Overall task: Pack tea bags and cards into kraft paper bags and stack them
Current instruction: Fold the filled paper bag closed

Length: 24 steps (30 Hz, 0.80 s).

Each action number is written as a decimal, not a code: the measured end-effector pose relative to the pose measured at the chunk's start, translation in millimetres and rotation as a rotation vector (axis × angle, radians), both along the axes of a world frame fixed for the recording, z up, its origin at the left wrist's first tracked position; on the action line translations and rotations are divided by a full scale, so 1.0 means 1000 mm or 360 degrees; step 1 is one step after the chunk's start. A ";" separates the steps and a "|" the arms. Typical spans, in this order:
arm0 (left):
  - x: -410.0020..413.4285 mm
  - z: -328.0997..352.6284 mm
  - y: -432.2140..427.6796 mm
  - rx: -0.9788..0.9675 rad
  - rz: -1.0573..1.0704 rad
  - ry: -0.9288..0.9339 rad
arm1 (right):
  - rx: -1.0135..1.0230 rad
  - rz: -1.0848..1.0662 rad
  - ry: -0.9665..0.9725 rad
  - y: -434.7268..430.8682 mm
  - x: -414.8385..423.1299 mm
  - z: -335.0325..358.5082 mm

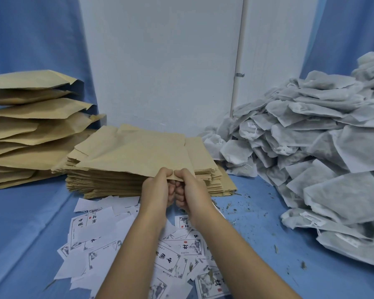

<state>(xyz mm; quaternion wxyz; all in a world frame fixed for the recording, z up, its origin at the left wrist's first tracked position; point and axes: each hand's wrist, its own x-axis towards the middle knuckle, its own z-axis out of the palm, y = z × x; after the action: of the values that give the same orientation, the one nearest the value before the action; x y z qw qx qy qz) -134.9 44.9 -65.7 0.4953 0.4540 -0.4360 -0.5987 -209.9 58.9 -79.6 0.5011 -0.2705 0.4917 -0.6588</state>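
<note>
your left hand (pixel 158 187) and right hand (pixel 191 190) both pinch the near corner of the top kraft bag (pixel 134 154). it lies flat, askew on the bag stack (pixel 104 185), corner toward you, length running back-left. filled bags (pixel 26 126) border the left, tea bags (pixel 311 137) the right, cards (pixel 108 231) below.

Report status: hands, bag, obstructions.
Left hand and right hand both pinching near edge of top flat brown kraft paper bag. Bag lies on its stack. Nothing in the way.

Bare left hand (pixel 157 188) and right hand (pixel 192 189), bare forearms, slim wrists.
</note>
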 end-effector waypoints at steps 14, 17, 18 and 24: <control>0.013 0.000 -0.008 0.0015 0.0365 0.0067 | -0.0030 -0.0339 -0.0329 0.002 -0.015 0.000; 0.015 -0.001 -0.010 0.0008 0.0312 0.0069 | -0.0019 -0.0385 -0.0357 0.001 -0.012 -0.003; 0.015 -0.002 -0.010 -0.0013 0.0273 0.0073 | -0.0019 -0.0405 -0.0362 0.001 -0.012 -0.003; 0.030 -0.003 -0.019 -0.0024 0.0483 0.0257 | -0.0035 -0.0599 -0.0382 0.002 -0.027 0.000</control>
<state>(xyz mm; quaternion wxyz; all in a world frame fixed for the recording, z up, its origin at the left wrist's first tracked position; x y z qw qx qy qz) -104.9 25.7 -69.1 0.6169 0.4613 -0.3257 -0.5482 -237.0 61.3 -79.3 0.4211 -0.0992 0.4631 -0.7735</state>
